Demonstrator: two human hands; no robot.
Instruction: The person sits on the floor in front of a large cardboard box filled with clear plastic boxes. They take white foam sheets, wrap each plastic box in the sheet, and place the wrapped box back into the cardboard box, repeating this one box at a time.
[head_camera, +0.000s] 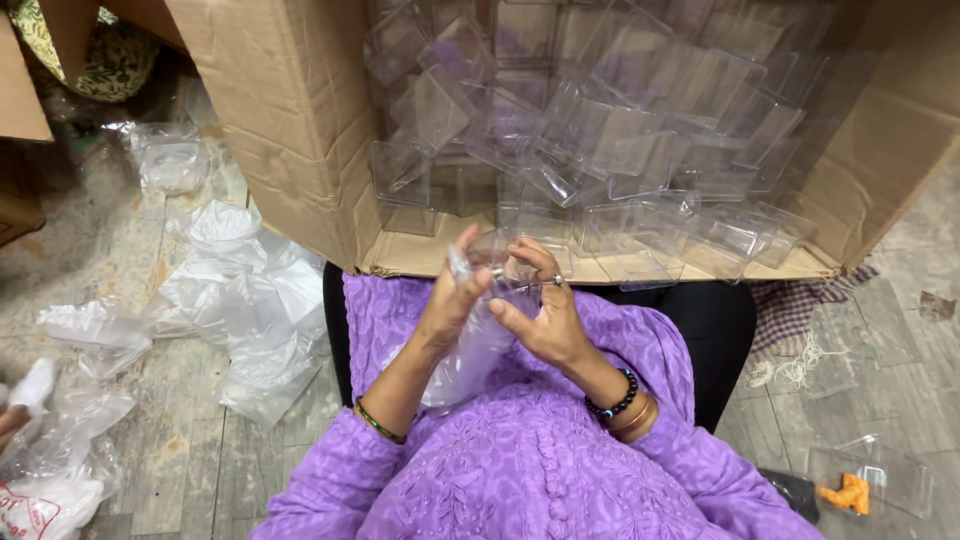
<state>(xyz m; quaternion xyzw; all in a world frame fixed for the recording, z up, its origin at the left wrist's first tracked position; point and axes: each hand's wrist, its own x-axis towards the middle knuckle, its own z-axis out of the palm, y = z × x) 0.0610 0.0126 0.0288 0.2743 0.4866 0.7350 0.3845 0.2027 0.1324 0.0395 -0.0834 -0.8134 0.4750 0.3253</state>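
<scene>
Light, limp, slippery plastic bag (470, 350) pinched between left hand (452, 300) and right hand (540, 315) fingers, best gripped at the open edge.

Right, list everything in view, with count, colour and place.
cardboard box: one, brown, open toward the person, top centre
clear plastic containers: too many to count, transparent, piled inside the box
plastic bags: several, clear, crumpled on the floor at left
lidded container: one, clear, holding something orange, floor at lower right
checked cloth: one, dark and white, floor at right
plastic sleeve: one, clear, held over the lap
left hand: green bangle at the wrist, grips the sleeve
right hand: ring, beaded bracelet, fingers at the sleeve's top
</scene>
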